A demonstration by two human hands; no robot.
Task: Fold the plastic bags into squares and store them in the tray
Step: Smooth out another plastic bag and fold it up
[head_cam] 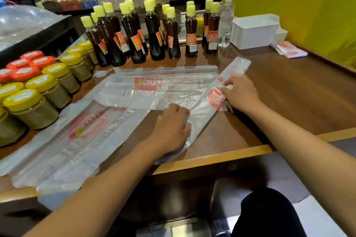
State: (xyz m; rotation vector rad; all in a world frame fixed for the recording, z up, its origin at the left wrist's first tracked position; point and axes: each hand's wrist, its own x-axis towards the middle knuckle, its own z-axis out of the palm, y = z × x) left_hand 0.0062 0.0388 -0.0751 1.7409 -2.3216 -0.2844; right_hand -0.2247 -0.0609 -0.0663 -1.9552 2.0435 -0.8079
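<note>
A clear plastic bag [204, 109] folded into a long strip lies slanting across the wooden counter [289, 90] at mid-frame. The left hand [171, 127] presses flat on its lower end, fingers fairly straight; the right hand [240, 92] pinches the strip's edge by a round red print whose writing is too blurred to read. More flat bags [81, 136] with red logos spread to the left. The white tray [254, 32] stands at upper right, folded bags [290, 50] beside it. Yellow-capped bottles [154, 32] with red labels line the back; jars [38, 90] sit far left. The yellow wall [308, 5] reads "积分得补贴!"
</note>
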